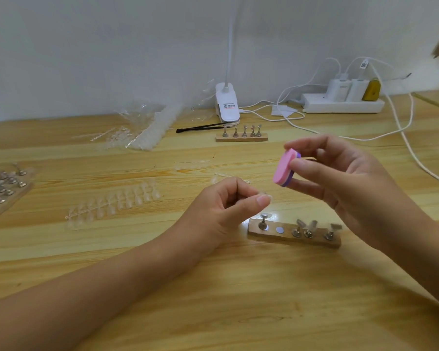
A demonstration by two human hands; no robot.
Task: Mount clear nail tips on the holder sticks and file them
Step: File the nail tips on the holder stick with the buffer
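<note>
My left forearm comes in from the bottom left of the frame over the light wooden table [238, 300]. My left hand [223, 206] is curled up just left of centre, thumb and forefinger pinching a small clear plastic nail tip [264, 194]. It's blurry, but it seems to poke out to the right, toward the file.

Right of centre, my right hand [340, 183] grips the pink-and-purple oval foam buffer block [285, 169] between thumb and fingers. Its long axis stands nearly upright in the frame, top leaning a bit right, pink face turned left toward the tip. The two are near but not touching.

Just below both hands sits the brown wooden base with metal holder sticks [293, 235], four sticks on it and one magnet spot bare.

My take for the filing: pinch close to the tip's edge so it can't flex, lay the pink face flat, and use light strokes one way.
</note>
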